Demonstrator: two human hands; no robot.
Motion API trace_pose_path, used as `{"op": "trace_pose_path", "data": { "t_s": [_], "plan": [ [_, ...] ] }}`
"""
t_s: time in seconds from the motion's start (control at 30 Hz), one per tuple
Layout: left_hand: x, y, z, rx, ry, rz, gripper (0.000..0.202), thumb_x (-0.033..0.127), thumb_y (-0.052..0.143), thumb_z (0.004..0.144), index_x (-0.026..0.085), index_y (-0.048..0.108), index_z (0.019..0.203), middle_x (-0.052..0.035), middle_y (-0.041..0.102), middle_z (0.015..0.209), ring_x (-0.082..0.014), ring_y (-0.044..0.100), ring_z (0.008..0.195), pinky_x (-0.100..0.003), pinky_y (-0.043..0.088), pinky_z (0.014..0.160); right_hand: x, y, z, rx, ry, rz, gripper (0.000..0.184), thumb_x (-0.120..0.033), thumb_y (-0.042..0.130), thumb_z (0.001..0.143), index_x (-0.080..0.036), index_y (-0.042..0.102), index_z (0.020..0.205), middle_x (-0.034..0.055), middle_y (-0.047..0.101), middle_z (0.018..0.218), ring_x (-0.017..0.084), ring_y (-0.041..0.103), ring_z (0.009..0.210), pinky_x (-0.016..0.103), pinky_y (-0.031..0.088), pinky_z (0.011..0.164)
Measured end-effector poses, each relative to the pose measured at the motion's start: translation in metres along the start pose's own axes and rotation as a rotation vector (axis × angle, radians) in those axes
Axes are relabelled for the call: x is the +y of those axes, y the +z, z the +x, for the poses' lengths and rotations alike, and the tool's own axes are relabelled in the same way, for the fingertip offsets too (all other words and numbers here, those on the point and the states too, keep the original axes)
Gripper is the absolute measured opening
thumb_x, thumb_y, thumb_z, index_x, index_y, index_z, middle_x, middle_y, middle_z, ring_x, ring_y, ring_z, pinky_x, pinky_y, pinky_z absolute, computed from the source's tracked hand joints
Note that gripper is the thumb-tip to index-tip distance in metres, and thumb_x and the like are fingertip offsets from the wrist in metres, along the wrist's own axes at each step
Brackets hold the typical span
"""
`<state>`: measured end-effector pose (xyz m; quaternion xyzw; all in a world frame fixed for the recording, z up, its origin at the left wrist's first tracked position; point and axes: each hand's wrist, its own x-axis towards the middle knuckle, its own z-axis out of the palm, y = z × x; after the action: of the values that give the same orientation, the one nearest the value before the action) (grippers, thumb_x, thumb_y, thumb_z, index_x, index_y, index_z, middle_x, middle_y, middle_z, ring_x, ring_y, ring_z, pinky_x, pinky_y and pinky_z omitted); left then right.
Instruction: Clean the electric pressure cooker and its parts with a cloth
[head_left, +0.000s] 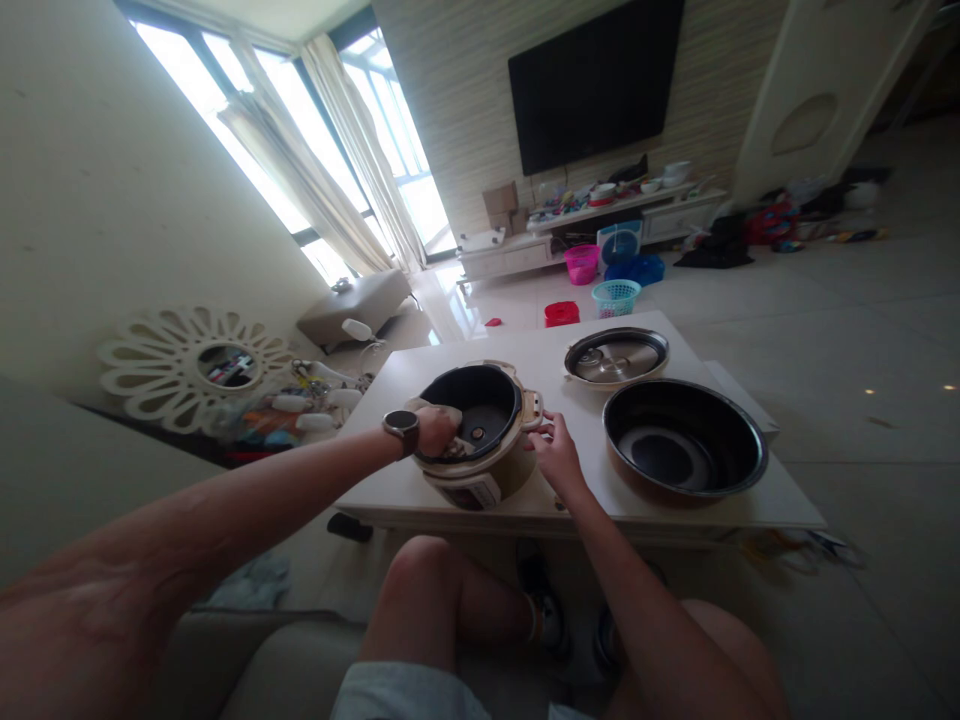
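Note:
An electric pressure cooker (pixel 517 470) with a cream body stands on the white table (pixel 517 345), its dark inside bare to view. My left hand (pixel 439 428), with a watch on the wrist, reaches over the rim and is closed on a pale cloth (pixel 454 447) against the inner wall. At the cooker's right side, my right hand (pixel 553 450) has its fingers wrapped on the side handle (pixel 533 408). To the right sits the black inner pot (pixel 682 440). Behind that pot lies the round lid (pixel 619 357), its metal underside facing up.
Beyond the table, a red container (pixel 562 314), a turquoise basket (pixel 616 298) and a pink basket (pixel 582 264) stand on the floor. A low cabinet (pixel 506 262) runs under the television. A flower-shaped mirror frame (pixel 154 365) and clutter are at left. My knees are below the table's near edge.

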<state>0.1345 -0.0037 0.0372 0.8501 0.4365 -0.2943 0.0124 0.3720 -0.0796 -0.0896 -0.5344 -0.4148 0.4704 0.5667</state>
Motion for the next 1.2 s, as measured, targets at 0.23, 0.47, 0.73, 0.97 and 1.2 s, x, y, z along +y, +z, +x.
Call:
{"op": "trace_pose_path", "data": {
  "t_s": [0.23, 0.47, 0.73, 0.97, 1.2],
  "plan": [
    [0.022, -0.029, -0.003, -0.179, -0.03, -0.039, 0.026, 0.023, 0.074, 0.078, 0.019, 0.087, 0.101, -0.0179, 0.084, 0.112, -0.0303, 0.079, 0.104, -0.032, 0.057, 0.088, -0.001, 0.0, -0.001, 0.002, -0.008, -0.008, 0.044, -0.034, 0.061, 0.082, -0.026, 0.056, 0.125, 0.0033, 0.078, 0.101, 0.024, 0.078, 0.078, 0.04, 0.059, 0.082],
    [0.023, -0.036, 0.004, -0.227, -0.165, -0.601, 0.017, 0.022, 0.075, 0.07, 0.019, 0.084, 0.085, -0.0084, 0.081, 0.081, -0.0269, 0.076, 0.082, -0.031, 0.058, 0.076, 0.0, 0.0, -0.001, 0.005, -0.016, -0.023, 0.045, -0.036, 0.06, 0.082, -0.026, 0.055, 0.125, 0.0031, 0.078, 0.1, 0.024, 0.077, 0.077, 0.04, 0.06, 0.083],
    [0.037, -0.032, 0.015, 0.057, -0.244, -1.739, 0.03, 0.026, 0.081, 0.077, 0.017, 0.08, 0.105, -0.0117, 0.085, 0.109, -0.0268, 0.081, 0.094, -0.036, 0.068, 0.085, -0.007, 0.0, -0.002, 0.0, -0.003, 0.012, 0.042, -0.041, 0.062, 0.081, -0.026, 0.054, 0.119, 0.0035, 0.077, 0.097, 0.023, 0.077, 0.075, 0.037, 0.063, 0.074],
    [0.052, -0.027, 0.017, 0.159, -0.184, -1.571, 0.038, 0.022, 0.086, 0.07, 0.015, 0.078, 0.107, -0.0115, 0.085, 0.106, -0.026, 0.08, 0.088, -0.033, 0.066, 0.076, -0.005, 0.0, -0.002, 0.002, -0.016, 0.015, 0.041, -0.042, 0.064, 0.081, -0.027, 0.053, 0.118, 0.0036, 0.077, 0.098, 0.023, 0.077, 0.075, 0.038, 0.063, 0.076],
    [0.042, -0.028, 0.01, 0.018, -0.192, -1.148, 0.021, 0.016, 0.075, 0.071, 0.015, 0.077, 0.091, -0.0053, 0.081, 0.087, -0.0215, 0.075, 0.077, -0.027, 0.059, 0.064, 0.001, -0.001, -0.001, 0.003, -0.024, -0.014, 0.041, -0.044, 0.064, 0.085, -0.027, 0.053, 0.12, 0.0035, 0.078, 0.101, 0.022, 0.077, 0.073, 0.039, 0.062, 0.078]
  ]
}}
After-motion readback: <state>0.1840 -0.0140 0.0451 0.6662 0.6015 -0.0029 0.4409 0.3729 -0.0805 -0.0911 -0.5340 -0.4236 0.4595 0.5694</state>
